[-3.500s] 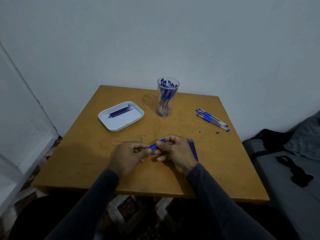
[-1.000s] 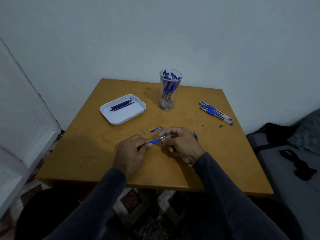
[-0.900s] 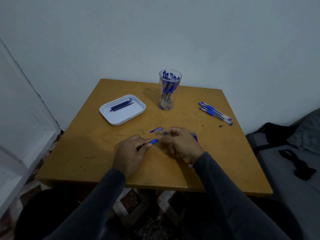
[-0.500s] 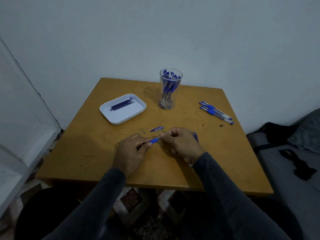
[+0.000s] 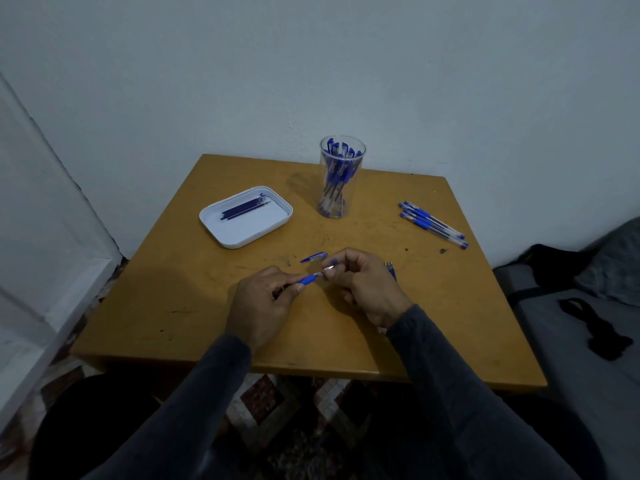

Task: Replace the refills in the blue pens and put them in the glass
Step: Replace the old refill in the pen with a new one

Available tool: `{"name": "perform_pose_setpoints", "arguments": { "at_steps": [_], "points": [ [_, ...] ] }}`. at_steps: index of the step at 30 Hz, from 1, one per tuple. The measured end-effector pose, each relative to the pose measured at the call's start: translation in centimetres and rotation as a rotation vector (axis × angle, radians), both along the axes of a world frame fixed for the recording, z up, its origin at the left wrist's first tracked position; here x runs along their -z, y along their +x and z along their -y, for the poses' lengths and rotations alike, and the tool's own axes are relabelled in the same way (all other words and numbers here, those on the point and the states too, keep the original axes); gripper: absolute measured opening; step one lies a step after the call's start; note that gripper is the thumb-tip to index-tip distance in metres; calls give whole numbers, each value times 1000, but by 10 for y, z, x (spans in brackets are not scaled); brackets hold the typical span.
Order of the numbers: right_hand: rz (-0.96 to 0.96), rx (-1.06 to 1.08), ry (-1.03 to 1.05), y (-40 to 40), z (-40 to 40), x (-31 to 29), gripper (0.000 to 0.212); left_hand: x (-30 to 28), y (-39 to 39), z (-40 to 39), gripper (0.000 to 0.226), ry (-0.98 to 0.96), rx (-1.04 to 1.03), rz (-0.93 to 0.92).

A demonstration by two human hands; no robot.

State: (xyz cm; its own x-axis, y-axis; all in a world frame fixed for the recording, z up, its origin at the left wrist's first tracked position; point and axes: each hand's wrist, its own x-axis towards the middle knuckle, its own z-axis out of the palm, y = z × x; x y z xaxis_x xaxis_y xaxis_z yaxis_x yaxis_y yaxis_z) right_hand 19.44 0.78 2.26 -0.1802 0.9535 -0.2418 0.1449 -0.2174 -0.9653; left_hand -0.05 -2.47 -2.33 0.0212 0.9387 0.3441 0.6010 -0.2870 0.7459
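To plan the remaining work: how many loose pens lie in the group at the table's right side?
4, as far as I can tell: the pens lie side by side near the table's right edge, right of the glass. Overlap may hide another.

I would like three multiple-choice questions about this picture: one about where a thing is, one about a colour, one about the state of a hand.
1. Where does the loose pen cap lie?
A. in the white tray
B. on the table, just beyond the hands
C. inside the glass

2. What colour is the tray?
A. white
B. red
C. black

3. What is the left hand doing?
A. lying flat on the table
B. reaching into the glass
C. gripping a pen at its blue grip

Answers:
1 B: the cap rests on the bare table in front of both hands.
2 A: the tray is white, with dark refills in it.
3 C: its fingers curl round the pen, while the right hand pinches the tip end.
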Motion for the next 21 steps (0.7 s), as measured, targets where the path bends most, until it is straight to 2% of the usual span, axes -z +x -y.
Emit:
{"name": "perform_pose_setpoints", "arguments": {
  "at_steps": [2, 4, 6, 10, 14, 21],
  "points": [
    [71, 91, 51, -1, -2, 1, 10, -1, 0, 0, 21, 5, -17, 29],
    [321, 153, 169, -2, -5, 2, 8, -1, 0, 0, 20, 16, -53, 73],
    [601, 115, 294, -5, -7, 2, 9, -2, 0, 0, 20, 30, -82, 104],
    [863, 44, 389, -18, -8, 6, 18, -2, -1, 1, 21, 42, -101, 130],
    [971, -3, 401, -30, -11, 15, 25, -3, 0, 1, 21, 40, -106, 127],
    [963, 10, 383, -33, -14, 16, 25, -1, -1, 0, 21, 44, -97, 119]
  ]
}}
